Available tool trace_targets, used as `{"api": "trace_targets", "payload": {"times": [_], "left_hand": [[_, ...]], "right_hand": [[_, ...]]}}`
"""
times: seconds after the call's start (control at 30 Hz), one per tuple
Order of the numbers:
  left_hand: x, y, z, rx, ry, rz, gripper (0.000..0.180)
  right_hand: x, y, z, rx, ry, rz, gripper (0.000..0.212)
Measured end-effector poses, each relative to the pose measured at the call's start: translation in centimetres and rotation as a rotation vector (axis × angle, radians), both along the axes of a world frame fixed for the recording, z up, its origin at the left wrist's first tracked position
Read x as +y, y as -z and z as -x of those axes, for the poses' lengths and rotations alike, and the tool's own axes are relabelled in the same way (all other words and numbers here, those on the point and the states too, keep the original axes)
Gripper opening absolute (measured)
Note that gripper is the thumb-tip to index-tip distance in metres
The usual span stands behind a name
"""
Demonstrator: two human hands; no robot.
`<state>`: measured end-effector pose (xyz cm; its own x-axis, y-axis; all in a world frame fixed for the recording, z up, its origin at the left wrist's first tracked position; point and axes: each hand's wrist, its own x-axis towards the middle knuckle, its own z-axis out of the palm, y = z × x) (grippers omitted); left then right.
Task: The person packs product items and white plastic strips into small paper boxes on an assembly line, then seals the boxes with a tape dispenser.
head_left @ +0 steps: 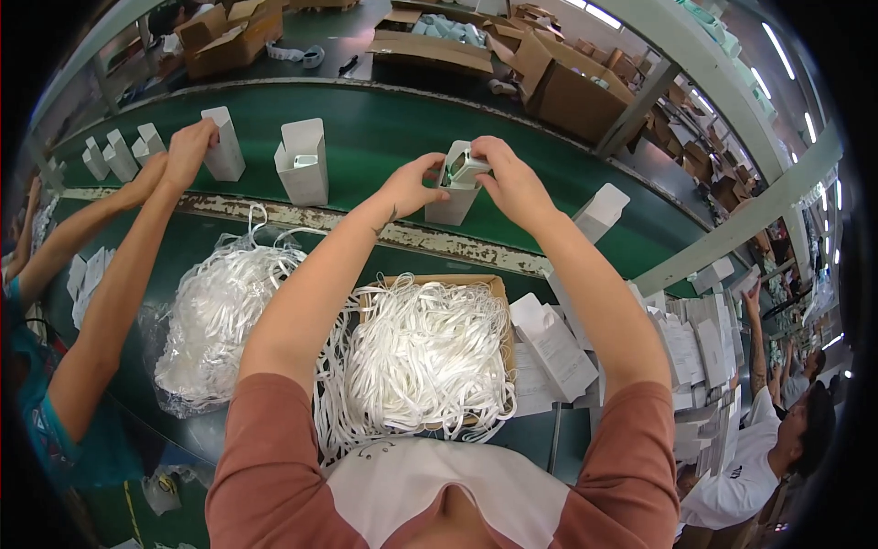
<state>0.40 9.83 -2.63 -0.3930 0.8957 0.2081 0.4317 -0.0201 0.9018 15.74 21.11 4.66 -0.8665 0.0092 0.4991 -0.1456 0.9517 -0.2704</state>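
Note:
On the green conveyor belt [366,123], an upright open white box [449,209] stands in front of me. My left hand [413,187] pinches the box's left upper edge between thumb and fingers. With its fingers curled from above, my right hand [508,179] grips a small white piece [466,168] at the box's mouth. Something green shows beside that piece inside the opening; its exact kind cannot be made out. Below my forearms, a shallow cardboard box [498,291] is heaped with white straps [425,357].
More open white boxes [305,178] stand along the belt. A clear bag of white straps [224,316] lies left of the cardboard box. Folded white cartons [558,352] pile up at right. A co-worker's hand [194,146] touches a box at left. Metal posts [732,215] cross the right side.

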Motion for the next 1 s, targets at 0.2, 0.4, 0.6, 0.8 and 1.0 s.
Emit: {"api": "trace_targets", "payload": {"times": [0.2, 0.4, 0.6, 0.8, 1.0], "left_hand": [[1.0, 1.2, 0.5, 0.123, -0.026, -0.066, 0.066], [-5.8, -7.8, -1.6, 0.191, -0.208, -0.329, 0.046], [-16.6, -14.5, -9.6, 0.014, -0.023, -0.782, 0.023], [-22.8, -12.4, -9.2, 0.021, -0.022, -1.011, 0.026], [-22.9, -11.9, -7.8, -0.046, 0.047, -1.064, 0.025]], "right_hand": [[-0.2, 1.2, 0.7, -0.020, -0.091, -0.330, 0.021], [-6.1, -1.5, -3.7, -0.446, -0.135, -0.131, 0.017], [-8.0, 1.9, -8.8, -0.758, 0.129, -0.249, 0.014], [-7.2, 0.1, -9.1, -0.650, 0.051, -0.078, 0.014], [-3.5, -5.5, -11.2, -0.245, 0.125, 1.081, 0.009]]}}
